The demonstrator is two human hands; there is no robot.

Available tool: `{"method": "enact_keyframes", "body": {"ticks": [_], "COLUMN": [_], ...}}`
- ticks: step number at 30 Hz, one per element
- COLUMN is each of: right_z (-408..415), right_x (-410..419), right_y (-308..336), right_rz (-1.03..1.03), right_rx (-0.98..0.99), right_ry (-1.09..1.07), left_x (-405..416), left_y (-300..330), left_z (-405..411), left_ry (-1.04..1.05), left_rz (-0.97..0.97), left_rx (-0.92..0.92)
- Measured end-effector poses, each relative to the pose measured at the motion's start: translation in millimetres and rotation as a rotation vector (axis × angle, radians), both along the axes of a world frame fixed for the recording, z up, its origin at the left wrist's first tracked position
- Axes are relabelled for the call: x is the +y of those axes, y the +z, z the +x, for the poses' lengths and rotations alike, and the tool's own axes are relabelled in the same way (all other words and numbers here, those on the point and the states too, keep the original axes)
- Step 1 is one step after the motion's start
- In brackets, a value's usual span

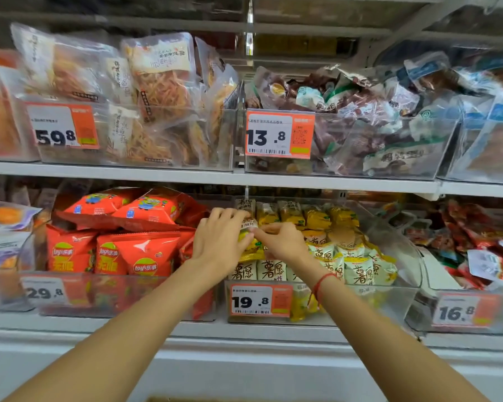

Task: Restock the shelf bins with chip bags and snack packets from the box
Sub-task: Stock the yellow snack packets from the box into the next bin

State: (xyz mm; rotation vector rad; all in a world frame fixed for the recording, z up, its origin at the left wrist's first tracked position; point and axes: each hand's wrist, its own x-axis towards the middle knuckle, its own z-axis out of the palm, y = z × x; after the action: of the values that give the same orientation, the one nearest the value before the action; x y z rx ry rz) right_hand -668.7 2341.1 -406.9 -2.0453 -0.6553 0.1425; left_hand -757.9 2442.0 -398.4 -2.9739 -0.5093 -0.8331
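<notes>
Both my hands reach into the clear bin point(401, 297) priced 19.8 on the lower shelf. My left hand point(219, 242) curls round a yellow and white snack packet point(251, 248) at the bin's left side. My right hand point(282, 242) pinches the same packet's top edge from the right. Several more yellow and white packets point(357, 271) fill the bin in upright rows. The box is only a brown sliver point(230, 399) at the bottom edge.
Left of this bin stands a bin of red chip bags point(145, 253) priced 29.8. A bin of red packets point(476, 242) priced 16.8 is on the right. The upper shelf point(209, 177) carries bins of clear bagged snacks point(160, 91) and dark wrapped sweets point(360, 117).
</notes>
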Motion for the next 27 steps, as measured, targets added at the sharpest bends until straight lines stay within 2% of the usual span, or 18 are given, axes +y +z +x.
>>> {"method": "enact_keyframes", "body": {"ticks": [1, 3, 10, 11, 13, 16, 19, 21, 23, 25, 27], "right_z": [-0.4, -1.8, 9.9, 7.7, -2.0, -27.4, -64.6, -83.9, -96.7, -105.0, -108.2], "right_x": [3.4, 7.4, 9.1, 4.7, -9.7, -40.3, -75.2, -92.8, -100.0, -98.4, -96.3], "right_y": [-3.1, -5.5, -11.9, -13.9, -16.4, -22.8, -29.4, -45.6, -72.0, -108.1, -154.5], "right_rz": [-0.049, -0.102, -0.212, -0.211, -0.268, -0.365, -0.267, -0.227, -0.271, -0.427, -0.633], "right_rx": [-0.138, -0.261, -0.200, -0.224, -0.398, -0.704, -0.816, -0.812, -0.761, -0.651, -0.536], "right_ry": [-0.044, -0.115, 0.036, 0.050, 0.054, 0.075, 0.109, 0.159, 0.227, 0.315, 0.380], "left_x": [2.4, 8.3, 18.7, 18.6, 17.2, 9.1, -4.6, -10.6, -13.7, -18.5, -18.8], "left_y": [-1.6, -5.4, -8.3, -9.0, -8.9, -9.6, -25.4, -49.8, -84.3, -125.1, -177.2], "left_z": [-2.7, -5.4, 3.1, 4.8, 5.4, -9.1, -52.7, -87.9, -115.7, -134.4, -146.5], "left_ry": [-0.030, -0.046, -0.008, 0.005, 0.011, -0.058, -0.186, -0.199, -0.168, -0.103, -0.026], "left_rz": [0.032, 0.109, 0.167, 0.169, 0.156, 0.079, -0.103, -0.172, -0.202, -0.254, -0.372], "left_rx": [0.046, 0.135, 0.163, 0.181, 0.192, 0.057, -0.233, -0.421, -0.519, -0.472, -0.342]}}
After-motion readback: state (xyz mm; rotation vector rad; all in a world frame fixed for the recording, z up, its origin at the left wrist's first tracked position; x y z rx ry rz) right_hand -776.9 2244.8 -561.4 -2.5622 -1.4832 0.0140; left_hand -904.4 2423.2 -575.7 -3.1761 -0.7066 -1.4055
